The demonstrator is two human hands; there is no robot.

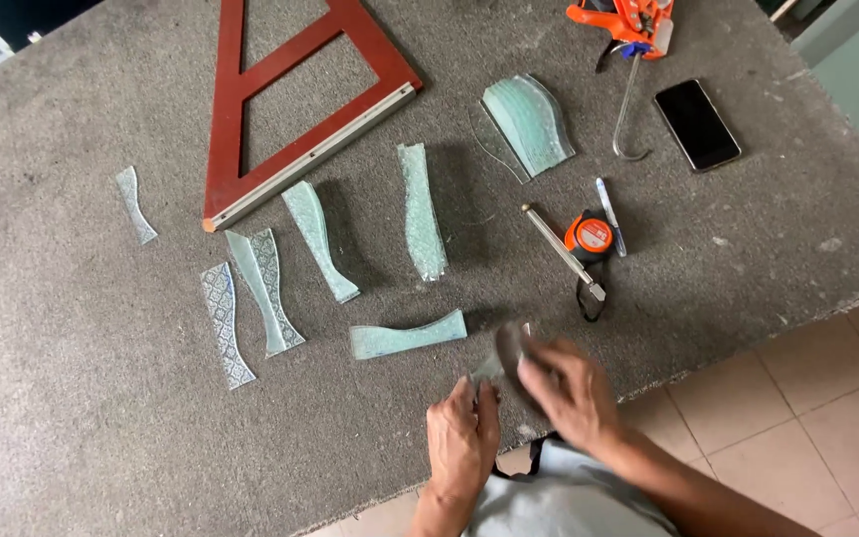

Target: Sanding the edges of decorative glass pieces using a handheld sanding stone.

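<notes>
I see seven shaped glass strips [420, 211] laid out mid-frame, while my left hand [461, 438] pinches another glass piece [490, 370] and my right hand [571, 388] grips a dark block [509, 345] against it.

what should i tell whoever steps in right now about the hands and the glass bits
Left hand grips a small glass piece at the table's near edge. Right hand presses a dark, blurred block against that piece; which part of the glass it touches cannot be told.
Loose curved glass strips lie spread across the table, with a stack of curved pieces further back.
A tape measure, a thin metal tool, a phone and a red frame lie beyond.
Done: strips cut and laid out. Left: one piece in hand; the others lie untouched.
</notes>
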